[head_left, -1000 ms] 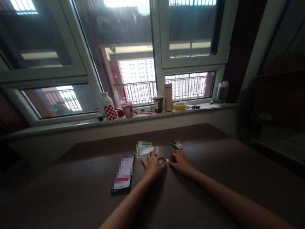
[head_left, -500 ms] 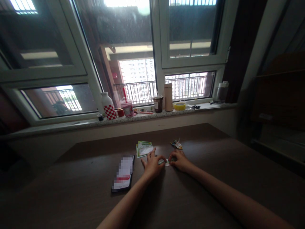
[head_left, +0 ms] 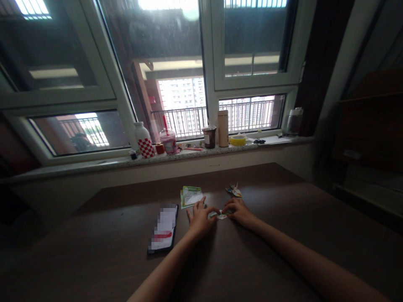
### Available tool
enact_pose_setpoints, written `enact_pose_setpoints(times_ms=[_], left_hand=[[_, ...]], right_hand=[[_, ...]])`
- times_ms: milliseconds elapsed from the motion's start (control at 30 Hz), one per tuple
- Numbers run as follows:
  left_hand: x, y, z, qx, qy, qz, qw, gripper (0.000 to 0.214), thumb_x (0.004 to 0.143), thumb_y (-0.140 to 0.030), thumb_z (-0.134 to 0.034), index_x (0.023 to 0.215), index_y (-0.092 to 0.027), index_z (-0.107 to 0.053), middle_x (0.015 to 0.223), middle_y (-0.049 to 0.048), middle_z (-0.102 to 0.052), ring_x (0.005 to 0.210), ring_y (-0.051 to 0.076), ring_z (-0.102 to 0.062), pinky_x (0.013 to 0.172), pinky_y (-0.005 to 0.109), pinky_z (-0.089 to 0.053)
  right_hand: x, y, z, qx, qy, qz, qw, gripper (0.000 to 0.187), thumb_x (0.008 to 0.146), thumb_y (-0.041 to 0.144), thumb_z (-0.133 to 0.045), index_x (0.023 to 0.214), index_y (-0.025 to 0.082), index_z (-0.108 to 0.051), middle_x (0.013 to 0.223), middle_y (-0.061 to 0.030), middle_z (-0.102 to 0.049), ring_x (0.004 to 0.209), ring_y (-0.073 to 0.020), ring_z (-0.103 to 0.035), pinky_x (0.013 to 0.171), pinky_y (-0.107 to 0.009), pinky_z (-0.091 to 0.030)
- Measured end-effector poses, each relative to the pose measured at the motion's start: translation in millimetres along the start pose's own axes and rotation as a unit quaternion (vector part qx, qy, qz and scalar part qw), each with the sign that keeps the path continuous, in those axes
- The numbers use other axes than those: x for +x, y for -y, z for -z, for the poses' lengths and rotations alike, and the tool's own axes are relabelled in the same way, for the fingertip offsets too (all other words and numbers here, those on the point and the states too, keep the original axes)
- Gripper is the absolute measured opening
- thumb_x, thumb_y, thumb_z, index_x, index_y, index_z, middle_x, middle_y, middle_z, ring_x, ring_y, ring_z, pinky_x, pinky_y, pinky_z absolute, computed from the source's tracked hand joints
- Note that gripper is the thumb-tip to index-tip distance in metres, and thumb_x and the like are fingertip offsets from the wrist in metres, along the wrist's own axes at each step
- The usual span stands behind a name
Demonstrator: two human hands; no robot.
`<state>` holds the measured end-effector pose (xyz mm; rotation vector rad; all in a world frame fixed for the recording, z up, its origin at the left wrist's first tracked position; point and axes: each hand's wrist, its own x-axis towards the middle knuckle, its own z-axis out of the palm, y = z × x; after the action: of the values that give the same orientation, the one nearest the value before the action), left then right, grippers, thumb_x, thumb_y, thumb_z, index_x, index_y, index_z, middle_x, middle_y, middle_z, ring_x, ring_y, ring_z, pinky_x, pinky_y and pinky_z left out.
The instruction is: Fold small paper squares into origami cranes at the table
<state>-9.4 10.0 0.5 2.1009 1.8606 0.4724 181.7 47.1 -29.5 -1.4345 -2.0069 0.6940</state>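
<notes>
Your left hand [head_left: 200,218] and right hand [head_left: 241,212] meet mid-table [head_left: 283,251], fingertips of both pinched on paper [head_left: 222,216] lying between them. Paper likely light, thin, tears easily, so grip its edges. Phone [head_left: 163,228] left.

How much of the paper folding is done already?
One colourful folded paper figure already sits on the table. A second small paper piece is in hand, pinched between the left hand and right hand, seemingly mid-fold. The green sheets beyond look unfolded.
</notes>
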Motion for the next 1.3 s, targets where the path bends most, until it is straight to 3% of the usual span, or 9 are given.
enact_pose_setpoints(times_ms=[167,433,900,1300], left_hand=[[-2,-3,-0.3,-0.01,-0.025,0.006,1.0,0.021,0.081,-0.038,-0.063,0.098,-0.041,-0.074,0.158,-0.0031,-0.03,0.146,0.034,-0.02,0.111,0.07,-0.006],[-2,-10,0.3,-0.018,-0.047,0.021,0.999,0.018,0.078,-0.048,-0.068,0.09,-0.038,-0.076,0.154,-0.001,-0.038,0.143,0.033,-0.025,0.112,0.069,-0.008],[4,-9,0.2,-0.024,-0.012,0.031,0.999,0.019,0.077,-0.037,-0.066,0.094,-0.04,-0.074,0.155,-0.0051,-0.035,0.143,0.034,-0.024,0.11,0.071,-0.006],[5,-1,2.2,-0.021,0.009,0.026,0.999,0.026,0.079,-0.032,-0.063,0.1,-0.042,-0.073,0.156,-0.0035,-0.034,0.145,0.031,-0.022,0.113,0.068,-0.005]], right_hand=[[-2,0,-1,0.013,-0.012,0.014,1.0,0.014,0.075,0.028,-0.071,0.086,0.024,-0.079,0.112,-0.0073,-0.064,0.118,-0.0258,-0.051,0.106,-0.037,-0.035],[-5,10,-3,-0.015,-0.026,0.005,1.0,0.023,0.073,0.043,-0.076,0.088,0.025,-0.077,0.112,-0.0083,-0.061,0.117,-0.0267,-0.049,0.103,-0.039,-0.036],[7,13,-2,0.001,-0.018,-0.076,0.997,0.028,0.061,0.019,-0.079,0.088,0.025,-0.079,0.108,-0.0064,-0.064,0.116,-0.0273,-0.05,0.102,-0.036,-0.038],[11,4,0,-0.008,0.002,-0.048,0.999,0.038,0.062,0.01,-0.074,0.095,0.028,-0.079,0.108,-0.0064,-0.066,0.112,-0.0273,-0.052,0.101,-0.039,-0.038]])
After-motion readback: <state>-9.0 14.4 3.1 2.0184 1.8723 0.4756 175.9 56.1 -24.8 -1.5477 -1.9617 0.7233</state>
